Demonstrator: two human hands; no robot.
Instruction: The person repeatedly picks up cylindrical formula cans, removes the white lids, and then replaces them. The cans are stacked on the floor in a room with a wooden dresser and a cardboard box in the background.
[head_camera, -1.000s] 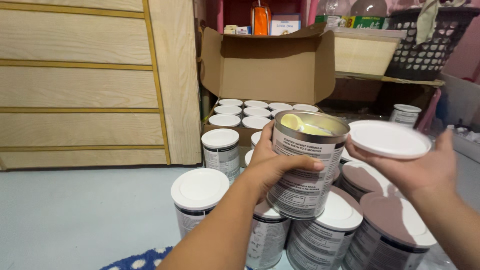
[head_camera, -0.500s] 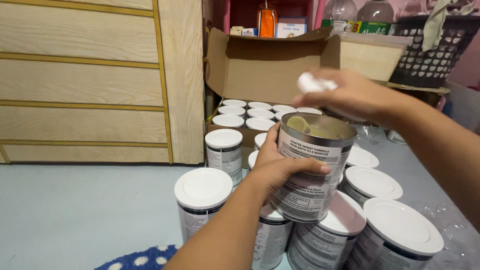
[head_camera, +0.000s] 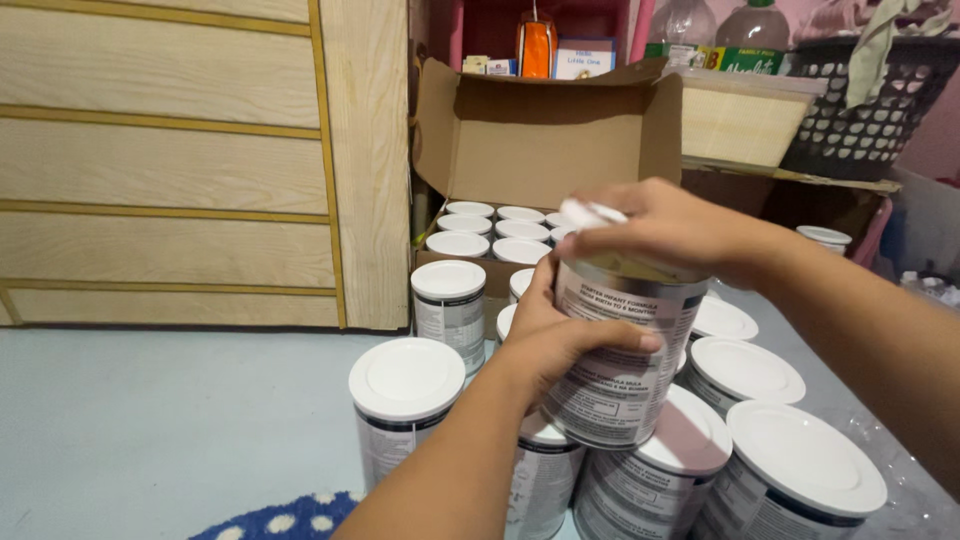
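Gripping the tilted tin (head_camera: 618, 360), left hand (head_camera: 555, 335); right hand (head_camera: 665, 225) fingers pinching white lid (head_camera: 590, 212) over it.

1. Metal can (head_camera: 620, 350): cylindrical, silver rim, grey-and-white printed label, tilted slightly, held above the clustered lidded cans, mouth mostly covered.
2. White plastic lid (head_camera: 590, 213): round, partly hidden, blurred, sits at the can's top rim, tilted; only its left edge shows.
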